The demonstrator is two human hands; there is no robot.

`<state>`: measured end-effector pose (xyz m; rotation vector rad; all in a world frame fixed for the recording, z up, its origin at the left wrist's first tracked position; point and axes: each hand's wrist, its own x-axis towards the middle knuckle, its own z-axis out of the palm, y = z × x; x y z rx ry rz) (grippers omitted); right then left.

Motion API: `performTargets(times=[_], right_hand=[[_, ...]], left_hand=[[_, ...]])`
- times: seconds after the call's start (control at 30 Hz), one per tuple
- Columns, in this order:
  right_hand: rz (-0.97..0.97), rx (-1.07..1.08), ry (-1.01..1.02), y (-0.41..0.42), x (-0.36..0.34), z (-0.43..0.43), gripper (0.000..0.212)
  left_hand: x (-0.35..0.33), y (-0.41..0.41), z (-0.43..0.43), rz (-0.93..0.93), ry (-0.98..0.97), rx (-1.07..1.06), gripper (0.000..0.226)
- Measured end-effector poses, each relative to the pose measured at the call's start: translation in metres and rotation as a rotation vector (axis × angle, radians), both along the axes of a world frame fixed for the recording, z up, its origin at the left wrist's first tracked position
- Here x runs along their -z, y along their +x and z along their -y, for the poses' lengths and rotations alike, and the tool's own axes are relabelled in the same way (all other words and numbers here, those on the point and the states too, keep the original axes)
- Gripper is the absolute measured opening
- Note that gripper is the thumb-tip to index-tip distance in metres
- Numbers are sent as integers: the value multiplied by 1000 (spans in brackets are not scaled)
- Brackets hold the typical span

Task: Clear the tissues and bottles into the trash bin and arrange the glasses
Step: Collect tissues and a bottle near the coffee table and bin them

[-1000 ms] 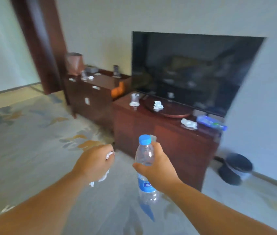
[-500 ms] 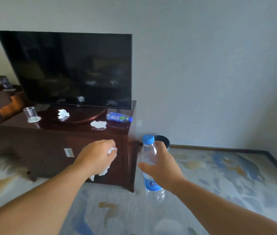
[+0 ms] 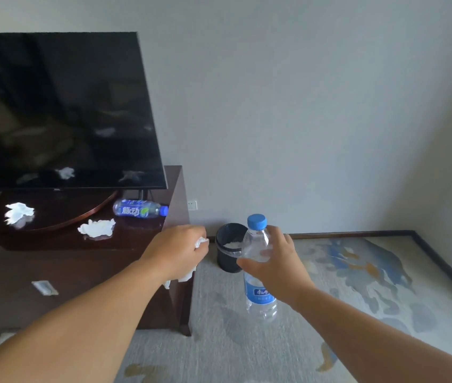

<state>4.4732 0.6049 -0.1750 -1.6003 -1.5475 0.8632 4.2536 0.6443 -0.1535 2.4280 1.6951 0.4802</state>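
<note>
Clear bottle (image 3: 260,297) upright in right hand (image 3: 277,268), fingers wrapped round its middle; crumpled tissue (image 3: 201,241) balled inside the closed left hand (image 3: 176,251). Trash bin (image 3: 227,262) on the floor by the cabinet (image 3: 81,272) end now sits between both hands, nearer than a second ago, so the drop looks next. Still on cabinet: lying bottle (image 3: 139,210), front tissue (image 3: 97,228), back tissue (image 3: 19,214). Glasses out of view.

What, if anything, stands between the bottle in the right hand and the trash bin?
Nothing visible does. The right hand holds the water bottle upright just short of the trash bin, which stands open-topped on the floor beside the cabinet; only carpet lies between.
</note>
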Motion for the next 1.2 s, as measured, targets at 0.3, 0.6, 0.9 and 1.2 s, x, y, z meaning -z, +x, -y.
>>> performTargets(times=[0.3,0.6,0.9,1.2], right_hand=[[0,119,-18,39,-4,-169,78],[20,106,-70,62,36,-325,75],[26,-11,-207,112,141,-535,69],[87,-64,-370,132,287,-651,70]], left_hand=[[5,35,-192,21,-121,31,23],[50,60,-347,30,-94,-17,16],[164,104,-510,28,-245,-192,10],[319,140,-610,127,-439,-398,12]])
